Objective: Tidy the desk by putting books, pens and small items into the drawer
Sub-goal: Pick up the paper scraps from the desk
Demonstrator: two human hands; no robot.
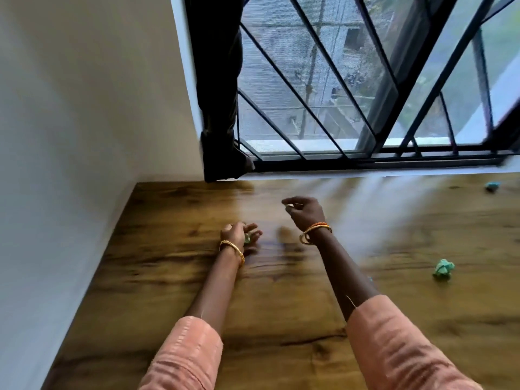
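Note:
My left hand (237,233) rests low on the wooden desk (168,277), fingers curled round a small green paper ball (247,238) that shows only partly. My right hand (302,211) hovers above the desk further back, and its fingertips pinch a small pale scrap (289,206); the scrap is blurred, so I cannot tell what it is. A crumpled green paper ball (443,269) lies on the desk to the right. Another teal ball (492,186) lies at the far right near the window. No drawer is in view.
A white wall (70,136) borders the desk on the left. A window with black diagonal bars (351,108) runs along the back edge, with a dark curtain (219,94) hanging at its left end.

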